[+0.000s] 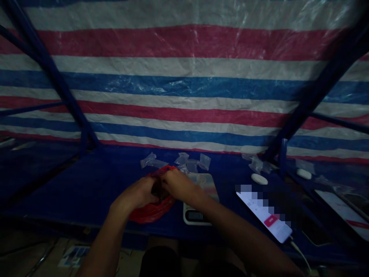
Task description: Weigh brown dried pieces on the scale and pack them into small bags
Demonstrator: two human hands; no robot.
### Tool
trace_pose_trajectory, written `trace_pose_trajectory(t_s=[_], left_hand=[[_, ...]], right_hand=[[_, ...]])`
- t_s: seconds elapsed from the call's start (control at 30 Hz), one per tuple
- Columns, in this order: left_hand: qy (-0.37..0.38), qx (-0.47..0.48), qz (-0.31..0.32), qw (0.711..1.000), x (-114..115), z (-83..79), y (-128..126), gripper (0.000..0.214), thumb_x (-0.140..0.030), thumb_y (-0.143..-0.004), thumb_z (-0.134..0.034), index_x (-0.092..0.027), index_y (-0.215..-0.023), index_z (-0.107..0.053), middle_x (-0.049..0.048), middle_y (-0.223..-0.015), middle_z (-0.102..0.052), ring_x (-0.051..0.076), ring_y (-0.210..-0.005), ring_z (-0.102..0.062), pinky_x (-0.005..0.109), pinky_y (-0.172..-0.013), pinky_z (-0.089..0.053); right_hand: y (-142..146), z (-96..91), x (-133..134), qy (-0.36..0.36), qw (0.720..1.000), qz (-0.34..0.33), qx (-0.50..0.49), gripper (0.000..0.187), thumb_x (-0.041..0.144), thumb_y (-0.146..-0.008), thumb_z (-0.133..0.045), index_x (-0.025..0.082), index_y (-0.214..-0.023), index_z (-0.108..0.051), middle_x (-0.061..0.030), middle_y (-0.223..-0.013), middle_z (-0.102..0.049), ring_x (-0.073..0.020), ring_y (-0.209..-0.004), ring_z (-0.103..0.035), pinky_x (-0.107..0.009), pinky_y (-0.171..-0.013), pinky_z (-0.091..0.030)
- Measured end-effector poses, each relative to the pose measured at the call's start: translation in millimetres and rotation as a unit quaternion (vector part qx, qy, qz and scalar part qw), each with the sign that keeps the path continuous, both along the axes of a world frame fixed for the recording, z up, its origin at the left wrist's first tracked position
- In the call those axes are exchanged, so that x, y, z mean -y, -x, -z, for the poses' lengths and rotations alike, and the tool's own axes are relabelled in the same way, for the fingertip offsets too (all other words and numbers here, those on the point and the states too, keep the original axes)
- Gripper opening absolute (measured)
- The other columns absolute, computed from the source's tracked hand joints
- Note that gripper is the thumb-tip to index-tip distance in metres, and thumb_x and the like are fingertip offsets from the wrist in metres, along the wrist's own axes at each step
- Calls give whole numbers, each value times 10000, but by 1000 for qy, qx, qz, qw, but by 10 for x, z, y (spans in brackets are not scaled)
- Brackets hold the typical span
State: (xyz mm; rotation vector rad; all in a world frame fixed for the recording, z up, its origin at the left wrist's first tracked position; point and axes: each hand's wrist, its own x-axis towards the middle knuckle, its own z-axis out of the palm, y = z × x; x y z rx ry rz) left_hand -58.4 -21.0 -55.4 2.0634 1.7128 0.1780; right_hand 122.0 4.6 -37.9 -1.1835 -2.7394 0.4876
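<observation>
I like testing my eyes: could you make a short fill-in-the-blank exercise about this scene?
The left hand and right hand are at the mouth of a ____ bag.
The scale stands on the table, to the ____ of the bag.
The sheet behind has red, white and ____ stripes.

Missing words: red; right; blue.

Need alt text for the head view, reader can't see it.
A left hand and right hand are at the open mouth of a red plastic bag on a blue surface. A white scale stands right of it; clear packets lie beyond, a lit phone farther right.
</observation>
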Motion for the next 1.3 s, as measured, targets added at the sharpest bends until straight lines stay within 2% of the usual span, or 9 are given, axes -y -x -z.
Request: trace_pose_trajectory(t_s=[0.2,0.3,0.43,0.53,0.8,1.17,1.3], left_hand=[[-6,-8,-1,1000,21,57,-34,217,-133,-746,-642,-232,-910,-744,69,-966,-787,244,-896,-733,292,-743,-506],[-11,-14,6,1000,30,75,-33,207,-135,-784,-606,-231,-898,-750,71,-962,-786,242,-874,-732,305,-736,-494],[-29,-12,9,999,5,148,0,218,-160,-808,-610,-239,-925,-775,68,-1004,-789,240,-923,-733,310,-791,-502],[-37,-10,8,999,-39,197,38,218,-186,-813,-624,-246,-942,-788,66,-1034,-794,236,-954,-733,302,-819,-506],[-13,15,19,1000,-78,90,37,241,-193,-813,-589,-213,-932,-797,55,-908,-804,202,-782,-732,278,-718,-498],[-27,18,9,999,-82,184,50,223,-211,-815,-616,-242,-952,-789,42,-976,-806,219,-881,-745,262,-742,-520],[-31,21,8,999,-87,188,35,230,-219,-818,-624,-239,-980,-786,45,-1018,-806,223,-921,-745,262,-769,-530]], right_hand=[[-354,-55,-202,9,995,2,-103,197,172,-949,-604,154,-957,-800,-81,-889,-794,-161,-774,-709,-241,-706,-467],[-640,-110,-267,7,990,22,-140,179,192,-939,-636,178,-999,-804,-74,-976,-801,-174,-835,-719,-253,-748,-493],[-1020,-192,-291,-15,990,63,-122,158,197,-920,-660,169,-972,-807,-85,-992,-800,-187,-870,-729,-265,-773,-501],[-1181,-202,-286,-18,995,69,-74,163,180,-918,-648,162,-946,-807,-87,-954,-797,-188,-852,-725,-269,-763,-491],[-1184,-190,-278,-21,998,49,40,133,149,-896,-671,168,-911,-802,-86,-889,-785,-201,-840,-709,-268,-697,-428],[-1275,-206,-336,-29,998,47,44,152,166,-909,-656,179,-912,-807,-83,-900,-783,-201,-838,-700,-275,-730,-420],[-1134,-300,-307,-37,999,28,20,172,152,-923,-630,169,-916,-802,-66,-890,-780,-173,-798,-686,-264,-720,-409]])
